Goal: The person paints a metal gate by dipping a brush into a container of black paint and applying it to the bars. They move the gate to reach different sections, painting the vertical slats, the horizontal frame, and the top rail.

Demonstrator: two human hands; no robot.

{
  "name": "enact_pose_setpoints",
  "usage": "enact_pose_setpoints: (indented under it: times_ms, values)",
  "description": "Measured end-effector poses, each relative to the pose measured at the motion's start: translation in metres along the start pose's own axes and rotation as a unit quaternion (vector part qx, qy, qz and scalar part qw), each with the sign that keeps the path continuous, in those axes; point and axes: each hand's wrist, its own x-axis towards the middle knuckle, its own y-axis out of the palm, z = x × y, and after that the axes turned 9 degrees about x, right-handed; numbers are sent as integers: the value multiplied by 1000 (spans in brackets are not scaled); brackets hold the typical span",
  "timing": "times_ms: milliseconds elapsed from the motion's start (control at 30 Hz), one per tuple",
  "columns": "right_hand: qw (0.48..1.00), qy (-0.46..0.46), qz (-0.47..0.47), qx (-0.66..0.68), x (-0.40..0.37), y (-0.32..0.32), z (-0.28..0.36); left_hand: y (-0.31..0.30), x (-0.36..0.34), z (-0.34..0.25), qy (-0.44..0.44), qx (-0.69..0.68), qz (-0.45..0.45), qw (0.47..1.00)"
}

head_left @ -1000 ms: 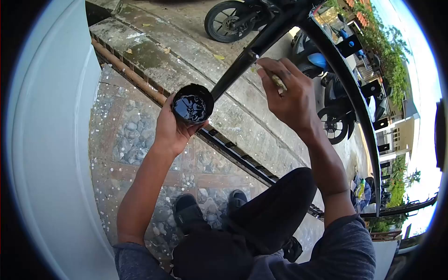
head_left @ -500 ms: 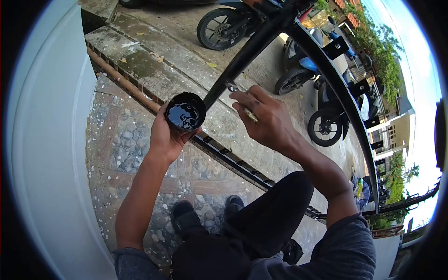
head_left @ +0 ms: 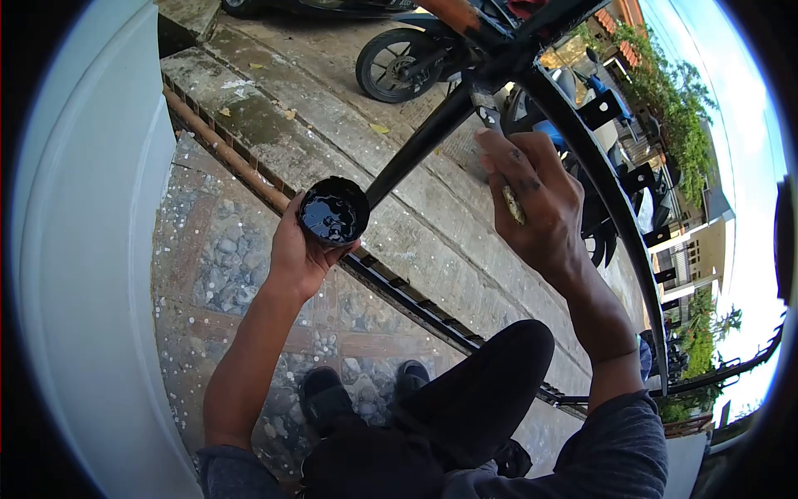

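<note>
My left hand (head_left: 301, 258) is wrapped round a small round cup of black paint (head_left: 334, 211), its open top facing me and the paint glossy inside. In my right hand (head_left: 540, 195) is a paintbrush (head_left: 487, 115), with the worn handle end showing below my fingers. The brush's dark bristles reach up to the joint of a black metal frame (head_left: 495, 71) and appear to touch it. One straight black bar (head_left: 424, 145) of that frame slants down behind the cup. A curved black bar (head_left: 611, 170) with square tabs runs down past my right hand.
An orange-brown stretch of bar (head_left: 455, 18) meets the joint at the top. Parked motorbikes (head_left: 399, 65) stand beyond the frame. A white panel (head_left: 87, 249) rises on the left. A black rail (head_left: 407, 289) crosses the pebbled floor (head_left: 224, 258) ahead of my feet.
My right hand has moved up and to the right with the paintbrush, from the straight bar to the frame's joint. The cup stays nearly in place in my left hand.
</note>
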Motion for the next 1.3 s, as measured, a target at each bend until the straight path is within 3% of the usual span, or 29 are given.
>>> enact_pose_setpoints:
  times_ms: [167, 200, 300, 367, 400, 433, 600, 733, 833, 867, 967, 1000, 1100, 1200, 1300]
  values:
    - [996, -31, -19, -80, 24, 2, -18, 2, 1, -3, 3, -7, 18, 1000]
    - [995, -15, 30, -92, 20, 4, -12, 4, -1, -5, 4, -6, 12, 1000]
    - [999, -45, 12, 22, 21, 0, 0, 7, -5, -8, 7, -7, -3, 1000]
    - [990, -27, -77, 112, 43, -9, -2, 4, -3, -8, 6, -11, 1, 1000]
    - [972, 50, -120, 198, 54, -12, -3, 3, -3, -7, 5, -4, 10, 1000]
    - [970, 124, -101, 185, 64, -19, -12, 2, -4, -7, 4, 1, 18, 1000]
    - [969, 147, -133, 149, 108, -46, -46, 3, -6, -7, 13, -1, 32, 999]
    - [947, 186, -163, 207, 125, -56, -2, 0, -1, -2, 3, -18, 37, 999]
    - [959, 179, -144, 166, 131, -49, -2, 3, -4, -6, 5, -10, 40, 999]
    - [950, 225, -135, 171, 135, -51, -17, 4, -6, -6, 6, -8, 40, 999]
    - [977, 72, -142, 141, 132, -56, -21, 3, -9, -7, 10, -3, 26, 1000]
    - [994, 36, -98, -33, 122, -52, -46, 2, -9, -7, 7, -2, 31, 1000]
    - [989, -128, 2, -78, 107, -30, -36, -1, -8, -6, 3, -8, 39, 999]
    - [969, -150, 146, -131, 80, -15, -12, -1, -7, -5, 4, -18, 29, 999]
    - [976, -144, 118, -116, 76, -21, -5, -1, -8, -4, 3, -20, 27, 999]
